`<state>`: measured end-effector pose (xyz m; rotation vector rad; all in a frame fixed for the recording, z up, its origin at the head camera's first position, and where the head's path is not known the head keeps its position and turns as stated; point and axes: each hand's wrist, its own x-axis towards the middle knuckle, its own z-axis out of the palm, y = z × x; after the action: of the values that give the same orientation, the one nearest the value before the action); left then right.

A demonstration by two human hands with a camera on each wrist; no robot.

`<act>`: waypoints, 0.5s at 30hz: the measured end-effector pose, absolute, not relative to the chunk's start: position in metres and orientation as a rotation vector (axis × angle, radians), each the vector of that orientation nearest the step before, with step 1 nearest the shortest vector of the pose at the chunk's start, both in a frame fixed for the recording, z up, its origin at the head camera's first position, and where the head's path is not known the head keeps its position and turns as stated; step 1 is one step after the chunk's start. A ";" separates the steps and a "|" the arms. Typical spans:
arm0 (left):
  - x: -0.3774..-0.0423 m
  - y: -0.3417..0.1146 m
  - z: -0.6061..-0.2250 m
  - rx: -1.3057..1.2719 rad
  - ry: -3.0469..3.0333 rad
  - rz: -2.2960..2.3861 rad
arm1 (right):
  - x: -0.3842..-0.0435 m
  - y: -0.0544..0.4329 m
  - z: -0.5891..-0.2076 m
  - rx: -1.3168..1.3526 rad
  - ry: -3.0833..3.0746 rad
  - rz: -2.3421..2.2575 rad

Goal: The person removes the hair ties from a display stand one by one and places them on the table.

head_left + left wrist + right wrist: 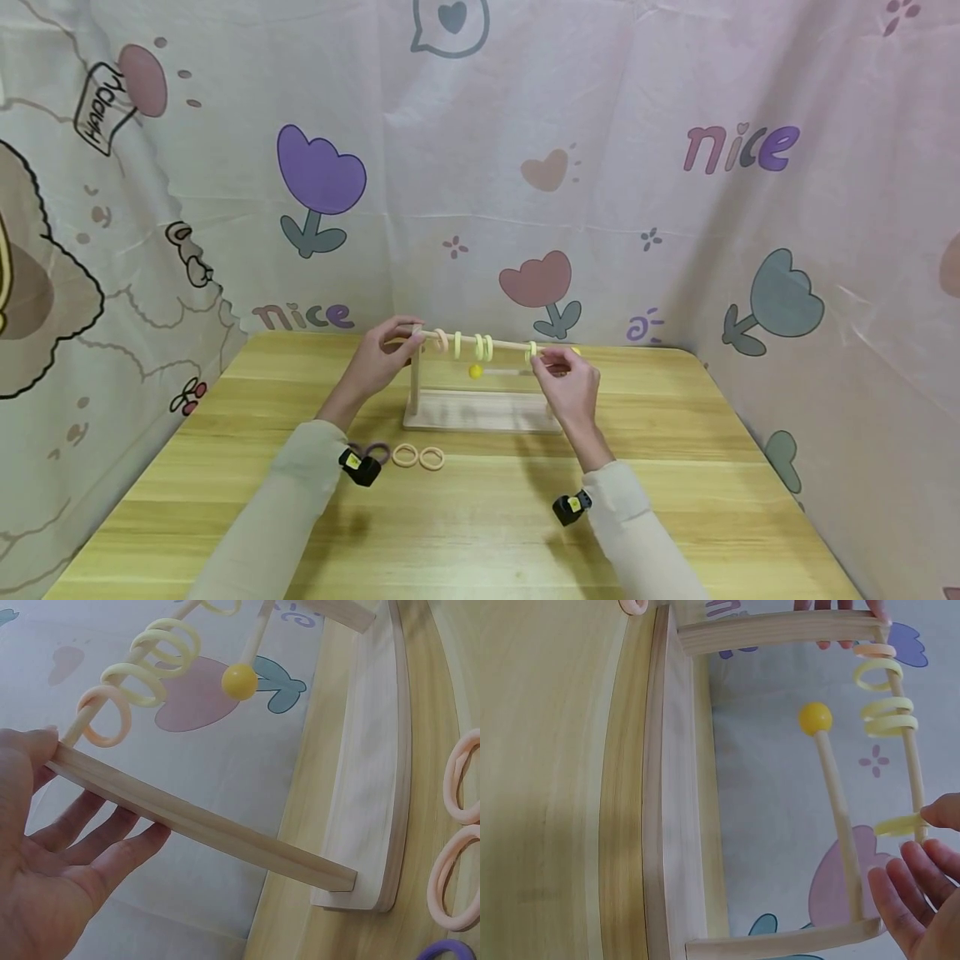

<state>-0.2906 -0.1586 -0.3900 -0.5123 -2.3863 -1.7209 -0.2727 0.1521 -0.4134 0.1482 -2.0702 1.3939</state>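
A wooden stand [480, 410] has a flat base, upright posts and a thin rod [508, 344] across the top. My left hand [384, 357] grips the top of the left post, thumb by the rod's end and the other fingers along the post. On the rod hang a peach hair tie [874, 650] and, spaced along it, several pale yellow ones. Farther right, my right hand [573, 387] pinches a yellow hair tie [897, 825] that is around the rod, with thumb and fingertips. Below runs a shorter stick tipped with a yellow ball [815, 718].
Two peach hair ties [431, 468] lie flat on the wooden table [465, 533] in front of the stand. Beside them are purple hair ties [387, 451], partly behind my left wrist camera [362, 468]. A printed cloth [435, 167] hangs behind the table.
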 end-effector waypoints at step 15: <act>-0.290 -0.158 -0.388 -0.507 -2.385 -1.725 | -0.273 0.150 -0.415 0.109 -2.101 1.365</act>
<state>-0.2899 -0.1581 -0.3882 -0.5072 -2.3851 -1.7248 -0.2733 0.1497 -0.4146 0.1095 -2.1012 1.3651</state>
